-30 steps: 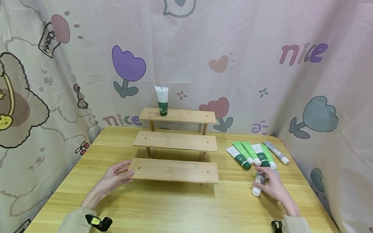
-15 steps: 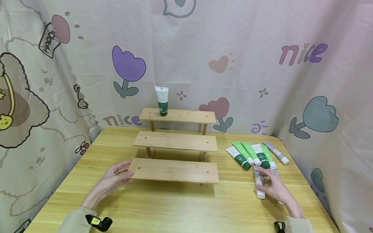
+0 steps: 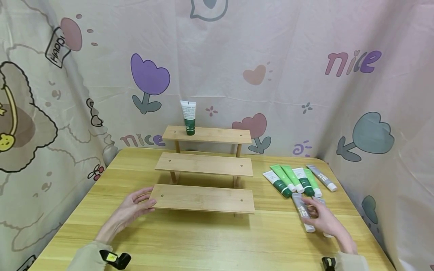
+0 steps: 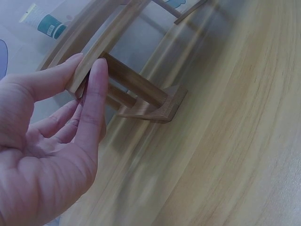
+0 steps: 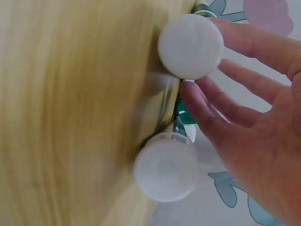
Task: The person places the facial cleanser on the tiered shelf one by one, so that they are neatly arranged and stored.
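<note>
A three-tier wooden display stand (image 3: 202, 198) is on the table. My left hand (image 3: 130, 207) pinches the left end of its lowest board, thumb above and fingers below, as the left wrist view shows. My right hand (image 3: 323, 218) holds a grey tube (image 3: 301, 207) with a white cap (image 5: 190, 46), its thumb and fingers on either side of the tube in the right wrist view. A second grey tube lies partly hidden beneath that hand, its white cap (image 5: 167, 167) nearest the wrist camera. On the top board stands a white-and-green tube (image 3: 188, 117).
Behind my right hand lie several green tubes (image 3: 292, 177) and white-and-green tubes (image 3: 277, 184) side by side. Another grey tube (image 3: 321, 177) lies toward the table's right edge. A printed curtain (image 3: 217, 75) hangs behind the wooden table (image 3: 190, 244).
My right hand has shifted slightly right, and the grey tube in it has turned so that its cap swings to the right. My left hand and the stand stay put.
</note>
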A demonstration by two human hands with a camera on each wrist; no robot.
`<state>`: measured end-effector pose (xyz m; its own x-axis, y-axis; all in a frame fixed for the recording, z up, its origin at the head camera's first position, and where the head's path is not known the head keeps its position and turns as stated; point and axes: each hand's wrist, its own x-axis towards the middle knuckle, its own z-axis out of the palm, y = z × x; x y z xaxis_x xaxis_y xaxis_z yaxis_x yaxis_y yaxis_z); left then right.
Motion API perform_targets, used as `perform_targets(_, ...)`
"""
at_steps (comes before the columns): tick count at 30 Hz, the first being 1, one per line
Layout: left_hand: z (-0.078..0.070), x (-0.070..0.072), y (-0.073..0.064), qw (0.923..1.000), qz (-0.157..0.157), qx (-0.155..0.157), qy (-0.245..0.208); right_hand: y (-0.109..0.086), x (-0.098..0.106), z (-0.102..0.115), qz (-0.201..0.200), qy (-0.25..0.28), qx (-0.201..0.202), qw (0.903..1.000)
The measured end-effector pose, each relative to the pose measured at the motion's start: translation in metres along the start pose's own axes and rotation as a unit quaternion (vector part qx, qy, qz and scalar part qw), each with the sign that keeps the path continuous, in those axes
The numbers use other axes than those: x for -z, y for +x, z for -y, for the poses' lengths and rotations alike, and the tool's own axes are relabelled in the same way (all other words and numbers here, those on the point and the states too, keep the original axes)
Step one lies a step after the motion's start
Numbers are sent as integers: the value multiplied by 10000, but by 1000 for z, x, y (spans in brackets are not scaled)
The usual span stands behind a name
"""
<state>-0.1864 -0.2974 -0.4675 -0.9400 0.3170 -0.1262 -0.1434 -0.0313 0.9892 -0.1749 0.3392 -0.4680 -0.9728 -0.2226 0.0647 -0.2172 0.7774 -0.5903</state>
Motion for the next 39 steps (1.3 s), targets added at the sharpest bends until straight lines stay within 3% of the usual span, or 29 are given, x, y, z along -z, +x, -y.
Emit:
perform_targets(11, 0, -1, -1, 10000, -59, 6, -16, 6, 11, -5, 670, -85, -484, 9965)
perform_targets(39, -1, -2, 0, 9996, -182, 165, 117, 11, 13, -1, 527, -373, -1002, 9929)
